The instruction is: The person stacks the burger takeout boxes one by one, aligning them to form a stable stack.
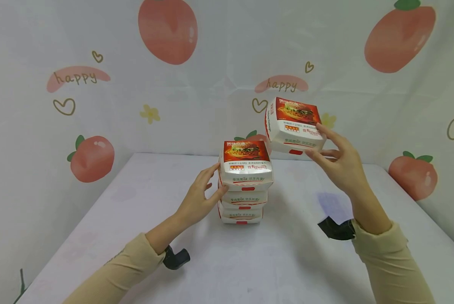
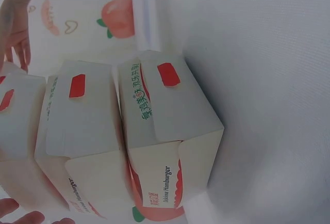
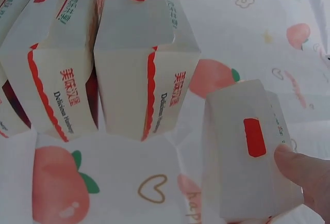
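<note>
Three white burger boxes stand in a stack (image 1: pixel 244 200), the top one with a red lid printed with a hamburger. My left hand (image 1: pixel 196 202) rests against the stack's left side, fingers extended and thumb near the front corner of the top box. Up to the right, my right hand (image 1: pixel 342 166) holds a fourth burger box (image 1: pixel 295 126) by its right side, raised above the stack's height and tilted. In the right wrist view, the thumb (image 3: pixel 294 164) presses on this held box (image 3: pixel 232 152); its other fingers are hidden there.
The stack stands on a table (image 1: pixel 280 270) with a pale cover. Behind it hangs a white backdrop (image 1: pixel 219 50) printed with peaches, hearts and "happy". A black strap (image 1: pixel 177 258) is at the left wrist and another black strap (image 1: pixel 337 229) at the right.
</note>
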